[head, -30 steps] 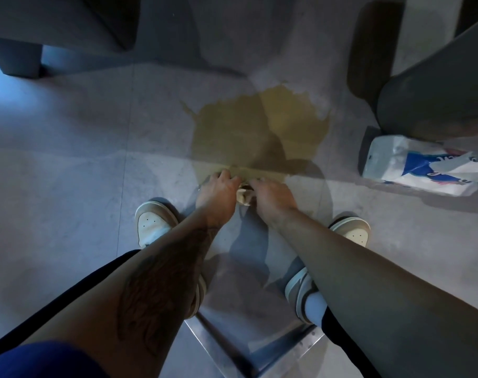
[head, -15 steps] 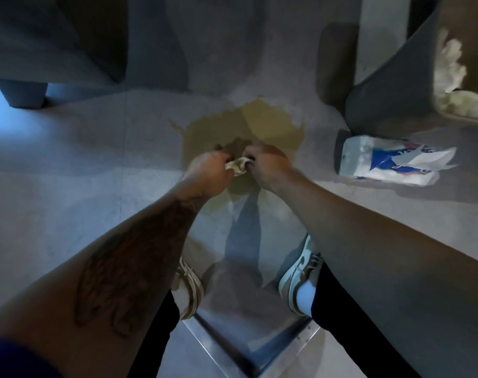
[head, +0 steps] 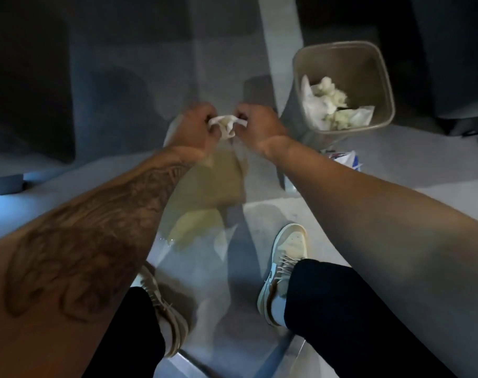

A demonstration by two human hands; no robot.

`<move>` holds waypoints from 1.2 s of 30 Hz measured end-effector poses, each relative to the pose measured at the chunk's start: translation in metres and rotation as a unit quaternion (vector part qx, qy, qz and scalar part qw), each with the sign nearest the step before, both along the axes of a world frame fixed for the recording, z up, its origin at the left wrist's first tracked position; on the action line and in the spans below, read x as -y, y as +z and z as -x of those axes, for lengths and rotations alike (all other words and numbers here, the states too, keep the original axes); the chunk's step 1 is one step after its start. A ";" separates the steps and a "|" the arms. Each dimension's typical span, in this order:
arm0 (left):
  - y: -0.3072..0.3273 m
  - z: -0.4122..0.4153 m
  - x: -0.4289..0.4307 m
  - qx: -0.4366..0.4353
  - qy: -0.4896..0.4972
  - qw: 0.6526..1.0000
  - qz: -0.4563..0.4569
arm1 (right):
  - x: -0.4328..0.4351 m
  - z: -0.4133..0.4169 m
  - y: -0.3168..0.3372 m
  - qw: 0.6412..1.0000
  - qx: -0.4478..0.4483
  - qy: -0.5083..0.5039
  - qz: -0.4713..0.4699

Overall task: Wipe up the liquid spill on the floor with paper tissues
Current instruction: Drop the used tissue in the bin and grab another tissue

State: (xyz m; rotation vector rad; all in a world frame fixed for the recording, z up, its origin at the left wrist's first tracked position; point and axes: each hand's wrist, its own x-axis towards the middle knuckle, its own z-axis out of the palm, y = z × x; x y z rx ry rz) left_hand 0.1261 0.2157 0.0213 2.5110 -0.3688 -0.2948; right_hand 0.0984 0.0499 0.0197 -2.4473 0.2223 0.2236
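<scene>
Now at the disposal step, judging by the paper held up off the floor and close to the bin. Holds one crumpled tissue with both hands: left hand curled round its left end, right hand pinching its right end, fists close together. Looks wadded and perhaps damp, though too blurred to be sure. Leaves a yellowish spill spread at 6 o'clock below the hands, so far from finished. Shows a bin at 2 o'clock, near the right hand, with used tissues inside, and a tissue pack at 4 o'clock, partly hidden by the right forearm. Calls next for a short carry toward 2 o'clock, a release over the bin mouth, then a fresh sheet from the pack and back down to the spill.
</scene>
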 end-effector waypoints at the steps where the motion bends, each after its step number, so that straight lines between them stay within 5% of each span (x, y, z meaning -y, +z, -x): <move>1: 0.009 -0.002 0.014 0.020 0.002 0.999 0.029 | 0.012 -0.001 0.008 1.000 0.008 -0.021 -0.016; 8: 0.051 -0.024 0.120 0.048 -0.028 0.988 0.143 | 0.105 0.000 0.054 0.982 0.075 -0.158 -0.066; 19: 0.051 0.002 0.199 -0.029 -0.128 0.991 0.037 | 0.176 0.040 0.038 0.973 0.058 -0.225 -0.007; 23: 0.045 0.011 0.192 0.042 -0.186 0.981 -0.044 | 0.179 0.063 0.039 0.977 0.083 -0.198 0.013; 29: 0.030 0.054 0.169 0.125 -0.209 0.970 0.032 | 0.165 0.117 0.032 0.993 0.049 -0.072 0.086; 33: 0.010 0.083 0.153 0.034 -0.214 0.976 0.005 | 0.166 0.129 -0.001 0.983 -0.085 0.024 0.161; 36: -0.006 0.095 0.142 -0.092 -0.216 0.971 -0.047 | 0.166 0.130 -0.023 0.932 -0.188 0.091 0.298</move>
